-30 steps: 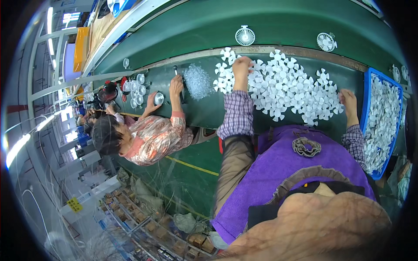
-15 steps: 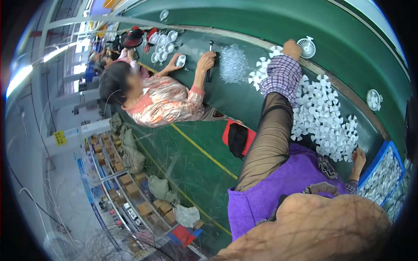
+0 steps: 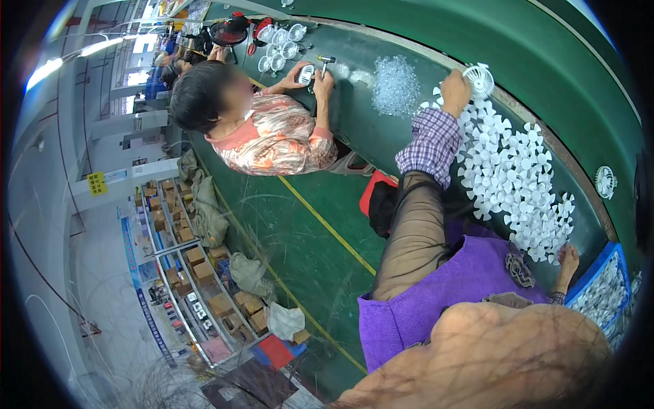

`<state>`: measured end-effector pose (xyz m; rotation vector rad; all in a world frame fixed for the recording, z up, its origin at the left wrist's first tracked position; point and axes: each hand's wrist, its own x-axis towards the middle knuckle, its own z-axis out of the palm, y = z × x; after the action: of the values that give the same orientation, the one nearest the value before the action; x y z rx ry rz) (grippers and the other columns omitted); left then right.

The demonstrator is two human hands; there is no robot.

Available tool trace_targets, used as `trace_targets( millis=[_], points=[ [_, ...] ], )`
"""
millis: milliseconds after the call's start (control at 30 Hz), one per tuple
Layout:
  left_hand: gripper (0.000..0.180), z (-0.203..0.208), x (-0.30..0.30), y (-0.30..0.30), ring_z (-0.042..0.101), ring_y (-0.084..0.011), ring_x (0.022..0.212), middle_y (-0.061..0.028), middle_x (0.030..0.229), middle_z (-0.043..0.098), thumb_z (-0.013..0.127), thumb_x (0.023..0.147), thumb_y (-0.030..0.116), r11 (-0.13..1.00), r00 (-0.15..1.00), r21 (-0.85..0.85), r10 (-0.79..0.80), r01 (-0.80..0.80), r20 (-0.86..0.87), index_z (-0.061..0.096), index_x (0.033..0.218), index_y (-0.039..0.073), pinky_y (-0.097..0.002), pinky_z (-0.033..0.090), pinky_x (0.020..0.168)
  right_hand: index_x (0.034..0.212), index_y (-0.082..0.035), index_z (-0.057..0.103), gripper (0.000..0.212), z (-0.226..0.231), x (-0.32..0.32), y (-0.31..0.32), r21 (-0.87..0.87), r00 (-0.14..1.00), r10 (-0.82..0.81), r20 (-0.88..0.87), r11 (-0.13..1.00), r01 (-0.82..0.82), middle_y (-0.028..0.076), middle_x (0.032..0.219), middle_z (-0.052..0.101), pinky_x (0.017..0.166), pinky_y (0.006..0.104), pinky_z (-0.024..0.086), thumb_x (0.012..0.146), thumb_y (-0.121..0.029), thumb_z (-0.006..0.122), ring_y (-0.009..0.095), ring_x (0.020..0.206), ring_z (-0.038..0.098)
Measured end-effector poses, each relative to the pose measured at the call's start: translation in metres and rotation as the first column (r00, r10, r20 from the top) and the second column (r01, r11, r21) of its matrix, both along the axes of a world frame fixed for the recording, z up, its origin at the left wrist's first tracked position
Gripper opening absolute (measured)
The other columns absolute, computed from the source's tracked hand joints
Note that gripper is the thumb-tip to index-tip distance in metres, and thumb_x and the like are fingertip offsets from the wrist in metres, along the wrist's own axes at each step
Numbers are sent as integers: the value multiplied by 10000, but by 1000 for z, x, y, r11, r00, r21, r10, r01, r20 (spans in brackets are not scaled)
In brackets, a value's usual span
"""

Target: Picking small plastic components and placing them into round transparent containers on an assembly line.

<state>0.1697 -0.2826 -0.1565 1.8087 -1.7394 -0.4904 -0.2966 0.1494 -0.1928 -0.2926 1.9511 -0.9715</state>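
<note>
green workbench (image 3: pixel 381 136) under white fan blades (image 3: pixel 518 184); left hand (image 3: pixel 455 87) grips a fan guard (image 3: pixel 479 80), right hand (image 3: pixel 567 259) spread.

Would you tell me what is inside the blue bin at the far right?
The blue bin holds a heap of white fan blades, like those piled on the green table. Its bottom is covered, and the picture's rim cuts off its far side.

Brown cardboard boxes (image 3: pixel 204 271) fill floor shelves; yellow sign (image 3: pixel 97 183) hangs at left.

Bright, even overhead strip lighting; heavy fisheye bending, dark rim, soft edges.
</note>
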Motion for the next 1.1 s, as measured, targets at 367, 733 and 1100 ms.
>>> trace_targets(
  millis=[367,733,1100],
  points=[
    [263,1,-16,114,597,-404,668,-218,686,600,437,913,217,998,998,31,-53,54,-43,553,832,-4,-496,442,596,766,-74,612,167,14,10,13,-83,985,82,-149,992,-95,-27,630,532,467,221,320,874,-194,570,60,540,460],
    [363,78,-30,207,628,-194,682,-62,957,615,601,875,102,806,235,484,426,340,-874,450,1205,107,-240,442,449,844,-42,636,145,65,69,-5,-98,993,-82,-87,992,74,6,697,596,519,210,429,854,-180,592,71,572,533],
    [410,105,-72,238,653,-262,879,-122,1090,600,598,839,3,589,235,424,373,688,-898,466,1225,42,-387,601,652,861,-21,607,156,78,65,-91,-4,661,250,-707,934,-358,137,830,621,690,391,479,772,-150,608,302,804,613]
  ],
)
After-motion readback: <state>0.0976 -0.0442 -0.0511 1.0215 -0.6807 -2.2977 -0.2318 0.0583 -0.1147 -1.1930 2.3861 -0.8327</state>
